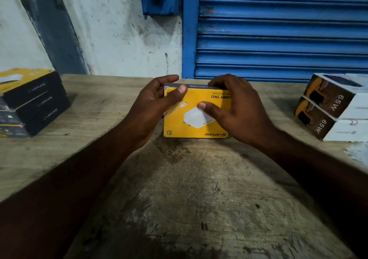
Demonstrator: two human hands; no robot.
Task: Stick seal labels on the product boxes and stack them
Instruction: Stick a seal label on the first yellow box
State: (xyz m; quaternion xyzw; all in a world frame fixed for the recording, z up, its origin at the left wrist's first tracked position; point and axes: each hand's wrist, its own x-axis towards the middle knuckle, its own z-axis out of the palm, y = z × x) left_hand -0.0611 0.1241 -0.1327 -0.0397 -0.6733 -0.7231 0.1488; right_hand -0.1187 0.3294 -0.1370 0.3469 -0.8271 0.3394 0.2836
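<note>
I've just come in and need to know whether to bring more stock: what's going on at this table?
A person holds a yellow box with both hands at the middle of the wooden table: the left hand grips its left end, thumb on top; the right hand grips its right side. Dark boxes are stacked at the left, two boxes marked 65W at the right. I cannot make out a seal label.
</note>
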